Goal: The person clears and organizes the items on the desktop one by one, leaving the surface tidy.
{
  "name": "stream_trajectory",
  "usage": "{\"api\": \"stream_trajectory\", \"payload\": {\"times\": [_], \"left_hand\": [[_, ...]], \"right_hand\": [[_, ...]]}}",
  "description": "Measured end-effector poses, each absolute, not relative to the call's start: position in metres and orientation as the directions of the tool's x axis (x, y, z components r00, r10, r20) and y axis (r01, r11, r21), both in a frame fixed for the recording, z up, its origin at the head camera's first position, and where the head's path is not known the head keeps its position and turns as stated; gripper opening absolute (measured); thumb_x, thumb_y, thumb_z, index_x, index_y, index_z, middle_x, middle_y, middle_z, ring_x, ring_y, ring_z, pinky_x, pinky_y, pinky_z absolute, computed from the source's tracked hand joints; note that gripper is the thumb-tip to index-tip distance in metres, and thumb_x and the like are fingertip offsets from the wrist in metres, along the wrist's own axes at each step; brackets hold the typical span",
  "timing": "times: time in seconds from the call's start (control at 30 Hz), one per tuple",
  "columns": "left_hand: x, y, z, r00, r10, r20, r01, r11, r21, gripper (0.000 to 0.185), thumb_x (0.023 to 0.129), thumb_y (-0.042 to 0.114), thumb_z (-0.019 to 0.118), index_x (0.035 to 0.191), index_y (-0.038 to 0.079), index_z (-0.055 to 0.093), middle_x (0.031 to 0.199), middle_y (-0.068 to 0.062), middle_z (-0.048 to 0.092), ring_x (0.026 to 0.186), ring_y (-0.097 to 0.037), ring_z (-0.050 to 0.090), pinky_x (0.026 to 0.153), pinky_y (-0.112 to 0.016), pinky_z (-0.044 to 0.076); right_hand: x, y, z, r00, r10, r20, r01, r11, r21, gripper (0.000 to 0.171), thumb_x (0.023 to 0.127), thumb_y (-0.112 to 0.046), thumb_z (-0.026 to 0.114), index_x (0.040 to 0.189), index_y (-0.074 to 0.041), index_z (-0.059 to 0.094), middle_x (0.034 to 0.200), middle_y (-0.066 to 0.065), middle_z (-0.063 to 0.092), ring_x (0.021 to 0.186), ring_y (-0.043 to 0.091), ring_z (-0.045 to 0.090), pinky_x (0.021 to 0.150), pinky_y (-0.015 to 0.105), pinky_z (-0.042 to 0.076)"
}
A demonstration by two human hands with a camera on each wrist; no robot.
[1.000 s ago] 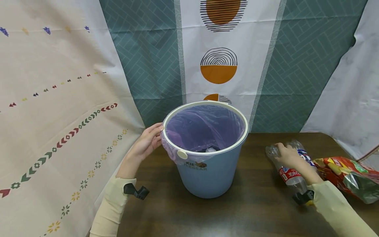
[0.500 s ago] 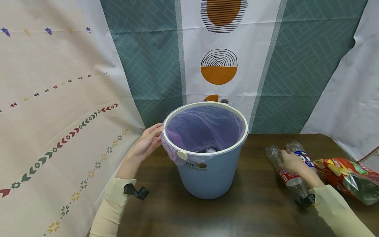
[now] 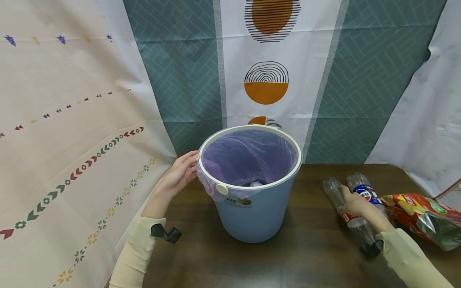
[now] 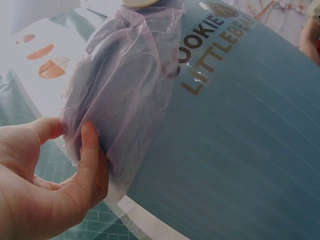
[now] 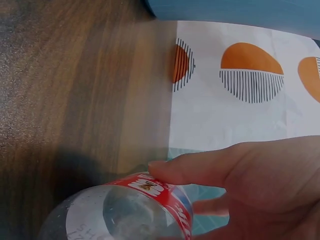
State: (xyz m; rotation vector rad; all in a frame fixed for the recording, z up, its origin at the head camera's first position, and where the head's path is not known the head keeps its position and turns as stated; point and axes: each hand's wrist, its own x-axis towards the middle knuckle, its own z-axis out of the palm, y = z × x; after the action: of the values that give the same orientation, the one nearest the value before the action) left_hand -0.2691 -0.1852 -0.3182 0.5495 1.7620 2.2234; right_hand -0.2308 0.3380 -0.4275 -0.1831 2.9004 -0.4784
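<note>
A light-blue trash bin point(image 3: 252, 220) with a cream rim stands mid-table, lined with a thin purple bag point(image 4: 130, 95). My left hand point(image 3: 176, 176) grips the left side of its rim; in the left wrist view the thumb and fingers pinch the bag folded over there. A small white item point(image 3: 256, 183) shows inside the bin. At the right, my right hand point(image 3: 354, 204) holds a clear plastic bottle point(image 3: 334, 191) lying on its side, thumb across its red label point(image 5: 150, 185). The fingertips on the bottle's far side are partly hidden.
Just right of that hand lies a second clear bottle point(image 3: 365, 192) with a blue label. A red and yellow snack bag point(image 3: 421, 212) lies beyond it at the right. Patterned cloths hang behind the wooden table point(image 3: 216, 264) and along its left side.
My right hand has slid toward the near end of the red-labelled bottle, uncovering the blue-labelled one more. The left hand and the bin keep their places.
</note>
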Motion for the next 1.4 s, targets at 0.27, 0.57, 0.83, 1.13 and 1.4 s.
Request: {"api": "stream_trajectory", "payload": {"times": [0.27,0.57,0.83,1.13,1.4], "left_hand": [[-0.269,-0.185,-0.318,-0.899,0.415,0.138,0.043,-0.231,0.972,0.028,0.103,0.015,0.043,0.127,0.002,0.047,0.104,0.002,0.062,0.087,-0.006,0.062,0.077,-0.018,0.055],[-0.268,-0.185,-0.319,-0.900,0.415,0.133,0.036,-0.234,0.972,0.026,0.103,0.014,0.042,0.126,0.002,0.047,0.101,0.002,0.062,0.085,-0.006,0.062,0.075,-0.018,0.055],[-0.269,-0.185,-0.319,-0.895,0.423,0.141,0.036,-0.246,0.969,0.026,0.103,0.013,0.042,0.127,0.003,0.047,0.101,0.002,0.063,0.086,-0.006,0.063,0.076,-0.019,0.055],[-0.268,-0.185,-0.318,-0.899,0.418,0.132,0.034,-0.235,0.971,0.024,0.103,0.014,0.043,0.124,0.005,0.050,0.101,0.002,0.063,0.086,-0.006,0.063,0.076,-0.018,0.055],[-0.269,-0.186,-0.318,-0.899,0.418,0.133,0.040,-0.225,0.974,0.029,0.103,0.015,0.043,0.129,0.002,0.046,0.103,0.001,0.062,0.087,-0.007,0.062,0.077,-0.019,0.055]], "right_hand": [[-0.231,0.338,-0.427,-0.967,-0.147,-0.210,-0.060,0.927,-0.370,0.092,0.081,-0.018,0.074,0.137,0.017,0.010,0.102,0.048,0.052,0.090,0.051,0.059,0.069,0.051,0.054],[-0.229,0.337,-0.432,-0.965,-0.163,-0.208,-0.068,0.913,-0.401,0.102,0.075,-0.015,0.078,0.140,0.014,0.005,0.088,0.035,0.059,0.077,0.037,0.062,0.066,0.047,0.054],[-0.230,0.335,-0.433,-0.976,-0.174,-0.131,-0.103,0.898,-0.427,0.099,0.073,-0.011,0.075,0.142,0.010,0.007,0.080,0.024,0.058,0.070,0.029,0.057,0.059,0.040,0.051],[-0.233,0.332,-0.426,-0.983,-0.153,-0.104,-0.098,0.905,-0.414,0.099,0.078,-0.017,0.075,0.145,0.009,0.006,0.101,0.044,0.055,0.084,0.044,0.061,0.067,0.051,0.054],[-0.234,0.326,-0.422,-0.985,-0.143,-0.091,-0.095,0.912,-0.400,0.100,0.079,-0.020,0.075,0.145,0.009,0.005,0.114,0.051,0.047,0.099,0.058,0.055,0.077,0.063,0.050]]}}
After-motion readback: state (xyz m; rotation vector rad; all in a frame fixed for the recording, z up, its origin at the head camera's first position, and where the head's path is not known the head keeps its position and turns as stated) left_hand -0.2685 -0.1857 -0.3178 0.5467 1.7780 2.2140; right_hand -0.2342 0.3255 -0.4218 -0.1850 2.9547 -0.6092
